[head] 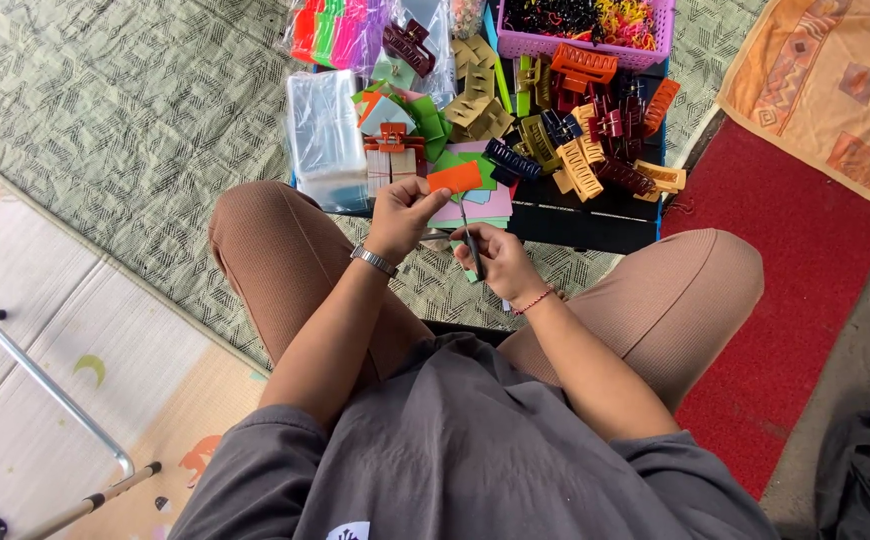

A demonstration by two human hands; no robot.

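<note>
Two hands meet over the lap, just in front of a low black tray (595,225) heaped with hair claws (580,150). The left hand (405,215) is curled shut, thumb and fingers pinching the near edge of an orange card (455,178) that lies on a small stack of coloured cards (480,205). The right hand (490,255) is closed round a thin dark tool (469,235), possibly scissors or a pen; the view is too small to tell which. Its tip points up toward the card and sits close to the left fingers.

Risks, as I judge them: if the tool has a blade or point, a slip could nick the left thumb, since the two are nearly touching. The card is held only at one edge, so a tug could bend it or pull the loose cards beneath off the tray. The claws are piled high and near the tray's rim, and a knock from either wrist could spill them onto the mat (135,130). A clear plastic bag (325,135) lies just left of the cards and could slide off as well.
</note>
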